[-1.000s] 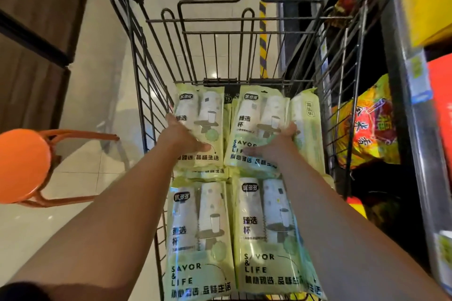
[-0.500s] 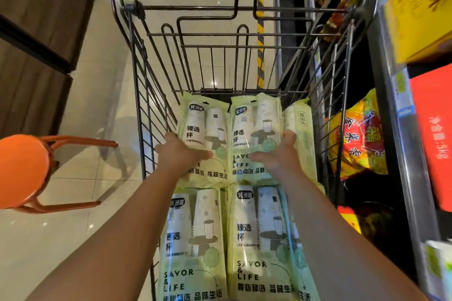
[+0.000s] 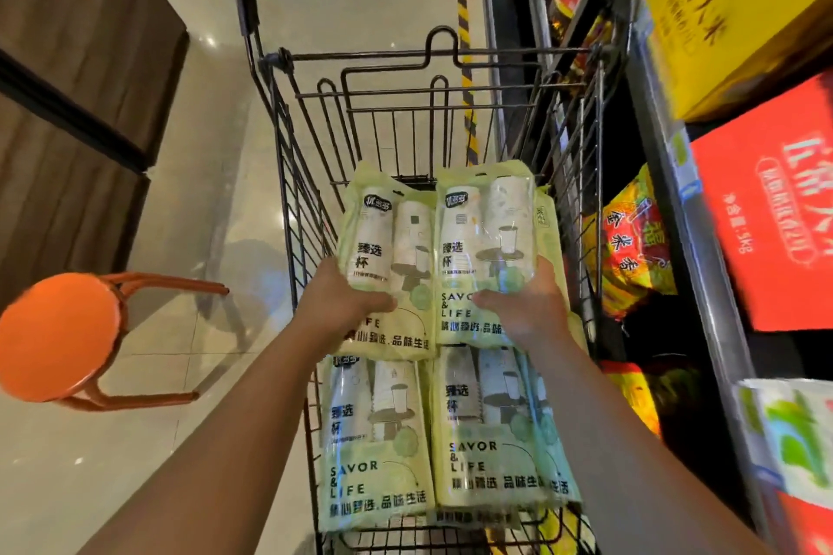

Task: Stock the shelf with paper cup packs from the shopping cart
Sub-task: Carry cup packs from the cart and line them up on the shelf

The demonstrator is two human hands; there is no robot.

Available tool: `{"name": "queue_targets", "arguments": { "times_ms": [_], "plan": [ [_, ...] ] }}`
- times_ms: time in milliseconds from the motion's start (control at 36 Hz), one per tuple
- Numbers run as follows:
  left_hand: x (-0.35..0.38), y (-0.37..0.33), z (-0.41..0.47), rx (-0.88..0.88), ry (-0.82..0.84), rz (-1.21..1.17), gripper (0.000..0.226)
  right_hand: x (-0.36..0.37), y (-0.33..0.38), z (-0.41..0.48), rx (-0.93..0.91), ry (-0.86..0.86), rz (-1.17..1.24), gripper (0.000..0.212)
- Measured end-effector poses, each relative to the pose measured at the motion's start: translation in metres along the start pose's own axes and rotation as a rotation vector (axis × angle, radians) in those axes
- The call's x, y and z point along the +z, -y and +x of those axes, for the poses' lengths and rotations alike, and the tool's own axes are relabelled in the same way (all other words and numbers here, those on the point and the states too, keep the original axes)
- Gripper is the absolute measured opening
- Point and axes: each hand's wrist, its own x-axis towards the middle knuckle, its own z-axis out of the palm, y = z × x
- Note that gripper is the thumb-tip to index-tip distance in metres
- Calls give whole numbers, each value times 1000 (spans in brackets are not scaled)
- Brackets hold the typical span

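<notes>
Above the cart, both hands' packs now sit higher.

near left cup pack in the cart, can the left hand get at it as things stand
Probably not right away: the left hand is already gripping the far left pack. The near left pack itself lies uncovered on top, just below that hand.

orange stool on floor, left | yellow box above red box, right

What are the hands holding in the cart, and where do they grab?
Each hand grips one paper cup pack at its side edge: left hand the left pack, right hand the right pack.
</notes>
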Motion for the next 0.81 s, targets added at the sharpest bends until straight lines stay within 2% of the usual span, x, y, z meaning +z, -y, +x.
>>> {"name": "queue_targets", "arguments": {
  "times_ms": [83,167,278,500,667,750,806],
  "plan": [
    [-13,13,-18,54,29,-13,67,-6,-5,-34,-24,12,30,95],
    [-30,28,-36,86,96,-25,70,-8,-5,-74,-82,-13,-56,104],
    [-54,45,-68,143,174,-22,70,0,-3,-130,-37,-98,-39,105],
    [-103,81,-134,271,242,31,51,28,-22,-241,-75,-248,36,91],
    [-128,102,-166,295,356,62,67,43,-43,-310,-74,-342,104,85],
    [-129,103,-183,356,428,77,51,43,-58,-338,-97,-417,103,87],
    [-126,103,-191,393,494,104,51,40,-67,-355,-113,-452,149,86]
  ]
}}
